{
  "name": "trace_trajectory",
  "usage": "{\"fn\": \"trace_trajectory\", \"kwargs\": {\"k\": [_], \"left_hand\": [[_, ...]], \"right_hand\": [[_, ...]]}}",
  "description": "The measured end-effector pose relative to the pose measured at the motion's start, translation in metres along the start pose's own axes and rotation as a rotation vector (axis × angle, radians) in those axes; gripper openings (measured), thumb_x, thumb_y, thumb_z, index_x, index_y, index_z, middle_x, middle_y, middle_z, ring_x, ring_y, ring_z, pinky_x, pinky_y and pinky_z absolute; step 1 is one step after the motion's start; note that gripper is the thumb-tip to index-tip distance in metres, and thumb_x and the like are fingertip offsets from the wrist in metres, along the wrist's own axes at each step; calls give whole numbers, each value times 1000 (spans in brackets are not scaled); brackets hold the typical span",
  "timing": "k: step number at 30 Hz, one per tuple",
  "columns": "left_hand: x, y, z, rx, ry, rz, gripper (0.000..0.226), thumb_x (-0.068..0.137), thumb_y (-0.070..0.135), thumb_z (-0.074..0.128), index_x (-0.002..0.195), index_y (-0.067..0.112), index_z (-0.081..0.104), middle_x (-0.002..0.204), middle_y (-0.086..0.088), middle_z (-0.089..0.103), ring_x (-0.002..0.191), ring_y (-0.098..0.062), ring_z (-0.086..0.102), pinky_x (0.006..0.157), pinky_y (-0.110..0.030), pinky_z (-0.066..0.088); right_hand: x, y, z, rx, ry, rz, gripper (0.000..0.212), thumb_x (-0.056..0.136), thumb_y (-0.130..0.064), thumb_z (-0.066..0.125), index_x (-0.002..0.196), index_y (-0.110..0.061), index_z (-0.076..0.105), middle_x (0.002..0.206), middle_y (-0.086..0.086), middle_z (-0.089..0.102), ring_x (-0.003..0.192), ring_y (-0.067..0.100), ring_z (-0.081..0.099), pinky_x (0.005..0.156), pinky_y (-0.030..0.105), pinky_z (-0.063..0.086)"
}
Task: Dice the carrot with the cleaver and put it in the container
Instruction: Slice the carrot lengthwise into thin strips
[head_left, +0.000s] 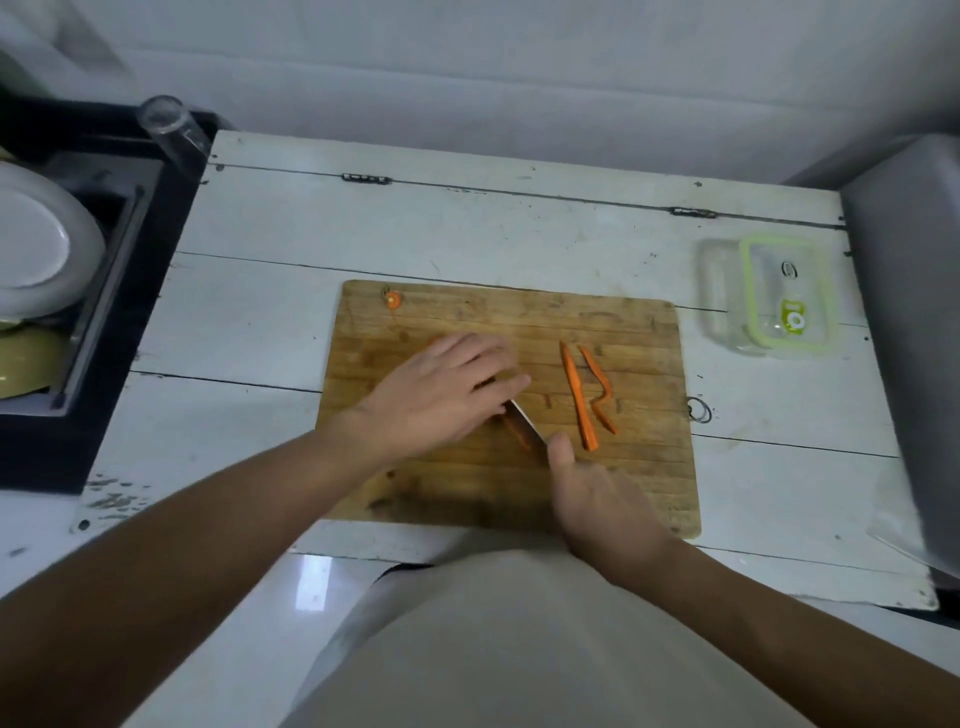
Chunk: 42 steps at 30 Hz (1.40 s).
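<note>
On the wooden cutting board (623, 483) my left hand (447, 389) lies flat, fingers straight, pressing down on the carrot (517, 431), most of which it hides. My right hand (597, 504) grips the handle of the cleaver (524, 418), whose blade runs along the carrot beneath my left fingers. Two long thin carrot slices (579, 400) lie to the right on the board. A small cut carrot end (393, 299) sits at the board's far left corner. The clear container (722, 296) with its green-rimmed lid (787, 293) stands on the table, right of the board.
The board lies on a white plank table (311, 234). To the left, a dark sink (104, 218) holds plates, with a clear glass (171, 127) at its far corner. A grey box (914, 312) stands at the table's right edge.
</note>
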<state>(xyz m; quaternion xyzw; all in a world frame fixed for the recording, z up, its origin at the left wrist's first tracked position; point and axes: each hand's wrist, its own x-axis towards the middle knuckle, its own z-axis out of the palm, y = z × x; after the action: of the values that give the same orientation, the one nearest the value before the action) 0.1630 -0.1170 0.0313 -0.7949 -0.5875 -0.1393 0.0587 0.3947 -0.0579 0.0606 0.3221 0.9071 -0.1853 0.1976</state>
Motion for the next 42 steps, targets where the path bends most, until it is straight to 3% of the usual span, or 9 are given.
{"fn": "trace_trajectory", "kwargs": {"k": [7,19,23,26,29,32,34,36,42], "left_hand": [[38,-3,-2,47,-205,384,6,97,10,61,101,14,59,92,-4,65,86,-24,60,80,-36,47],[34,-8,5,-30,-160,332,24,78,1,80,86,17,63,80,-1,62,72,-20,58,69,-31,48],[34,-3,4,62,-187,269,13,90,12,69,97,18,60,95,-2,66,90,-23,61,81,-33,45],[-1,31,9,74,-82,-242,52,90,10,62,140,17,51,141,-13,52,128,-32,47,109,-46,42],[-37,86,20,-119,53,-683,51,94,15,62,143,10,52,142,-12,51,132,-28,45,110,-53,44],[-51,111,33,-209,-114,-667,54,100,36,51,149,14,45,149,-6,47,136,-22,42,112,-47,43],[-51,112,42,-206,-204,-602,63,102,46,44,156,16,33,160,-6,36,147,-22,31,122,-43,27],[-48,109,47,-195,-211,-539,67,102,50,41,158,13,31,162,-8,32,151,-23,24,125,-40,15],[-48,97,58,-116,-167,-419,70,100,52,41,153,6,40,159,-13,39,151,-25,27,129,-39,10]], "right_hand": [[0,2,0,-39,19,3,51,97,-9,46,138,-17,17,88,3,67,77,30,70,67,45,57],[8,-5,-5,-16,-67,-3,43,101,-8,40,137,-17,20,94,5,66,80,29,68,66,41,54],[6,-5,-4,4,-3,6,41,98,-5,36,135,-16,24,94,9,68,82,35,69,67,46,53],[6,-1,-5,80,23,-14,46,92,0,38,132,-17,25,90,10,66,83,38,68,69,49,54],[7,6,-4,115,20,-16,45,90,4,40,128,-17,28,78,4,53,73,34,60,63,44,48],[7,6,-4,109,38,0,38,93,-1,41,124,-19,29,74,1,48,74,36,59,60,39,40],[6,2,-6,105,30,8,39,95,-5,42,129,-18,28,79,5,54,73,36,57,61,38,41],[7,-2,-6,95,20,19,46,96,-8,44,137,-18,26,88,10,60,78,36,60,63,39,43],[13,-8,-7,2,12,91,49,96,-4,44,139,-16,23,87,9,56,78,35,61,66,41,49]]}}
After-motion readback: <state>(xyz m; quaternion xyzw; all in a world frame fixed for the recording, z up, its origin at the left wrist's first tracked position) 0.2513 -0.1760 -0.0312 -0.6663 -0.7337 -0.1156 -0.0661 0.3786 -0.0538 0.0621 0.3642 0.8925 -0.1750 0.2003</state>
